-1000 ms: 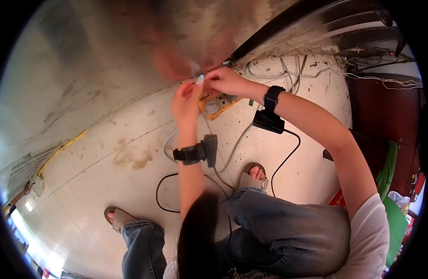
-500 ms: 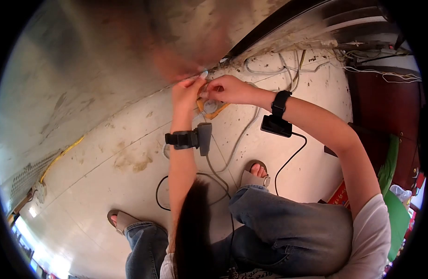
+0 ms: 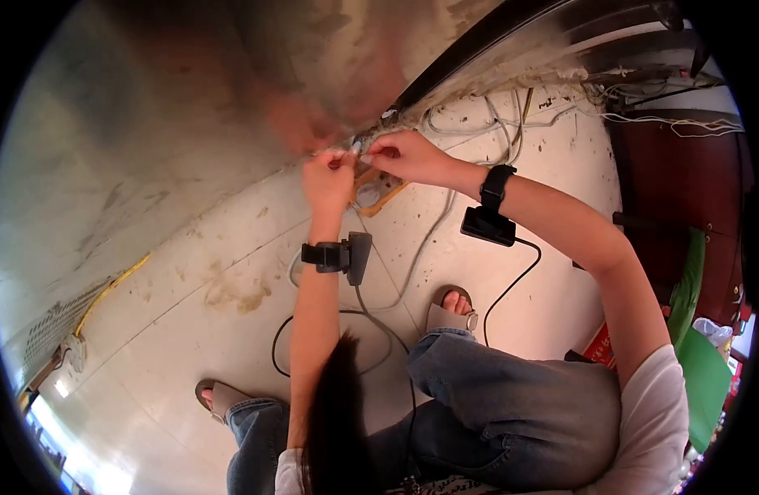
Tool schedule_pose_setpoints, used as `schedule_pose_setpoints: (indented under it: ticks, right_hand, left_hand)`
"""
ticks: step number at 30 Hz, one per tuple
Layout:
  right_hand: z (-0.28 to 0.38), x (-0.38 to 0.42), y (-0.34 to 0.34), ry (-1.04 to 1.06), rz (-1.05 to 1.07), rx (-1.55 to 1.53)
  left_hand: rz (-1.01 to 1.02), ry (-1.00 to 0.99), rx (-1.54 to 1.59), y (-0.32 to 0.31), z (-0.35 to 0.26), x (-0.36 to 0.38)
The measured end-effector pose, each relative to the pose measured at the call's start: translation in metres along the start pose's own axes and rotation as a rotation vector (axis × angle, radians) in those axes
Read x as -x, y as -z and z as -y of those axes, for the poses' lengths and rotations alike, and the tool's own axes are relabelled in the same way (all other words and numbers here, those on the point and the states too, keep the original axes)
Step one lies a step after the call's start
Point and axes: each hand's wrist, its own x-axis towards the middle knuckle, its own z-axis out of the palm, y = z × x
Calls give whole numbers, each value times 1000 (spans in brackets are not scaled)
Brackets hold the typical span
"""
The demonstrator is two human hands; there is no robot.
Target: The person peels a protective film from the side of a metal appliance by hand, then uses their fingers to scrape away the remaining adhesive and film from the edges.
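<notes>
My left hand (image 3: 326,180) is up against the base of a large shiny metal panel (image 3: 190,124), its thumb and fingertips pinched together. My right hand (image 3: 412,157) reaches in from the right, its finger and thumb also curled into a pinch. Between the two sets of fingertips is a small whitish piece (image 3: 356,148), too small to name. Just below the hands, on the floor, lies a yellow-orange frame-like object (image 3: 387,198) with a round, clear-grey part (image 3: 368,195) in it. My fingers partly cover it.
Grey cables (image 3: 433,239) run across the stained tile floor (image 3: 231,280). More wires (image 3: 684,124) hang at the upper right beside a dark red cabinet (image 3: 668,181). A yellow strip (image 3: 111,285) leans at the panel's left end. A green thing (image 3: 702,379) stands at the right.
Both hands stay close together at the panel's base. The left wrist has shifted slightly and its fingers have curled more. The right fingertips are now a little higher, uncovering more of the yellow-orange object.
</notes>
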Motion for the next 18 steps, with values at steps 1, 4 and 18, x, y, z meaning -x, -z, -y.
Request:
schedule_pose_setpoints:
  ticks: [1,4,18]
  right_hand:
    - [-3,-1,0,14,1,3]
    - [2,2,3,-3,18,-7]
    - [8,9,8,-150,57,67]
  left_hand:
    - [-20,-19,-10,0,1,0]
    - [27,-28,-77,4,11,-4]
    - [-31,176,421,16,-1,37]
